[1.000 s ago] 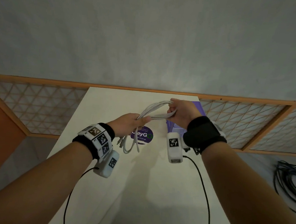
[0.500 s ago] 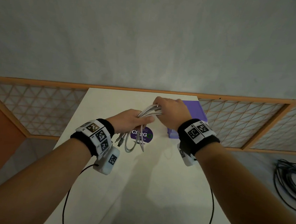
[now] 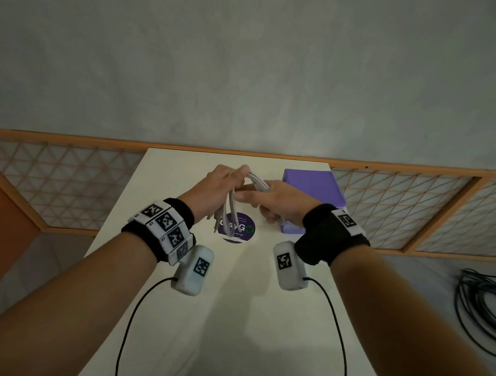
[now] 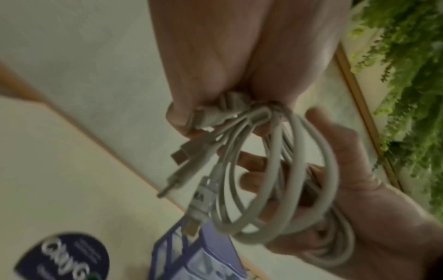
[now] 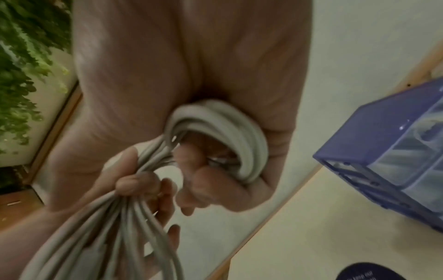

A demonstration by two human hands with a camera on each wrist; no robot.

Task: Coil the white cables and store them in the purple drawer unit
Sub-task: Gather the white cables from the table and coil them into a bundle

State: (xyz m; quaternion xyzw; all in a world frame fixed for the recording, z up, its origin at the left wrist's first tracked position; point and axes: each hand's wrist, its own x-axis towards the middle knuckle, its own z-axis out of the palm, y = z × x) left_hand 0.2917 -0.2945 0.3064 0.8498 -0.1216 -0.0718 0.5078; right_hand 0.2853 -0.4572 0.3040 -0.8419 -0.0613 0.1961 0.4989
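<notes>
A bundle of white cables hangs in loops above the white table, held between both hands. My left hand grips the top of the bundle, with the plug ends sticking out below its fingers. My right hand curls round the other bend of the loops. The purple drawer unit stands on the table at the back right, just behind my right hand; its clear drawer fronts show in the right wrist view.
A round dark purple sticker lies on the table under the hanging loops. A wooden lattice railing runs behind the table. Black cables lie coiled on the floor at the right. Thin black wrist-camera leads trail over the table's near part.
Both hands rose and shifted back over the table. The left hand moved up to the top of the bundle, the right hand turned and took the loops lower on the right side.
</notes>
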